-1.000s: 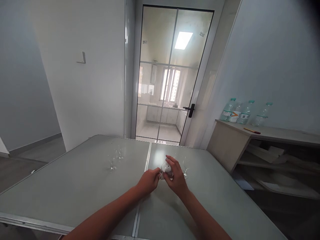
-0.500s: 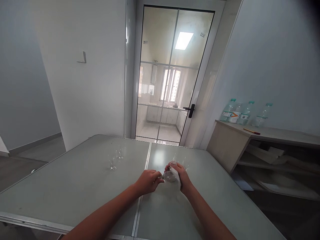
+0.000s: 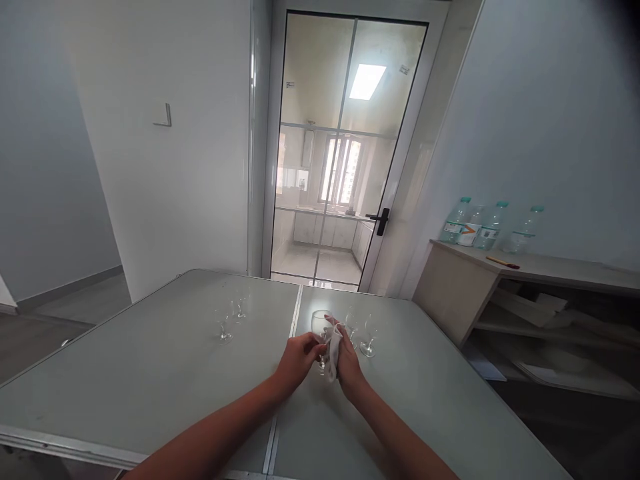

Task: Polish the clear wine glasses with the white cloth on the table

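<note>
A clear stemmed glass [image 3: 320, 320] stands upright between my hands, above the right half of the table, its rim facing up. My left hand [image 3: 299, 357] is closed around the glass at the lower bowl and stem, from the left side. My right hand [image 3: 350, 367] holds a white cloth [image 3: 334, 357] against the right side of the glass. Fingers and cloth hide part of the bowl and stem. Just beyond my right hand, two more stemmed glasses stand, one of them the right-hand glass [image 3: 369, 337].
Two similar glasses, including the nearer one [image 3: 225, 330], stand on the left half of the grey-green table [image 3: 150, 373]. A metal seam [image 3: 273, 433] divides the tabletop. To the right, a shelf unit [image 3: 450, 280] carries several plastic bottles [image 3: 493, 230] and a brush-like stick [image 3: 503, 263].
The glass has turned from tilted to upright. My right hand has brought the cloth down and left against its side, and the glasses behind show more fully.
</note>
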Tool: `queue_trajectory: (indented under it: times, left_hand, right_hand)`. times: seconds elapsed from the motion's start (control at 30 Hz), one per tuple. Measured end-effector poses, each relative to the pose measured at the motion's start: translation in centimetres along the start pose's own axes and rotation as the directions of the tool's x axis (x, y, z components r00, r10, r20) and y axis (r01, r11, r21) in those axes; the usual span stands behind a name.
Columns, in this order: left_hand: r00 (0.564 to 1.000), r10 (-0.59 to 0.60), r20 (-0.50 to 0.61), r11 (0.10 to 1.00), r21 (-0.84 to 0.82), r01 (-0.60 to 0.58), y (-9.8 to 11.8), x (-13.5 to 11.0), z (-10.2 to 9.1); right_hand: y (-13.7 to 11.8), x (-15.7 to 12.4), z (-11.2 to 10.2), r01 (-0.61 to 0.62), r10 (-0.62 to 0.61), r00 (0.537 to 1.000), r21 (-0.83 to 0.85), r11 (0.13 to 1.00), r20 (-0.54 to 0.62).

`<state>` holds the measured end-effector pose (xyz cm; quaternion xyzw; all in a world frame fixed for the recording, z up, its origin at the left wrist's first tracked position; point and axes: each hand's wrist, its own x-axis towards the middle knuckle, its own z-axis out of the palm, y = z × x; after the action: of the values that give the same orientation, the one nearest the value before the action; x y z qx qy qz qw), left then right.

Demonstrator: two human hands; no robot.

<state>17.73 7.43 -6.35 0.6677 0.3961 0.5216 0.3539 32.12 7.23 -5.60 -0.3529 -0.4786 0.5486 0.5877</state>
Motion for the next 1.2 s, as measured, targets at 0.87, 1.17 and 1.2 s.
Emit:
queue_trajectory:
  times: [0.87,1.17,1.2]
  left_hand:
    - [0.999,-0.046,-0.006,0.895,-0.445,0.039,0.0,0.8,-1.4]
    - [0.994,0.082,-0.074,0.991,-0.096,-0.089,0.4,-0.1,-1.2]
    - [0.992,0.085,-0.090,0.995,-0.047,-0.090,0.5,-0.1,-1.2]
  right_hand:
    - [-0.8,-0.2,-0.9,-0.249,0.249,0.865,-0.059,0.967,0.435]
    - [-0.3,0.1,-1.5,0.253,-0.090,0.951,-0.580,0.774,0.295]
    - [-0.2,0.2,-1.6,0.299,-0.143,0.949,-0.658,0.691,0.281]
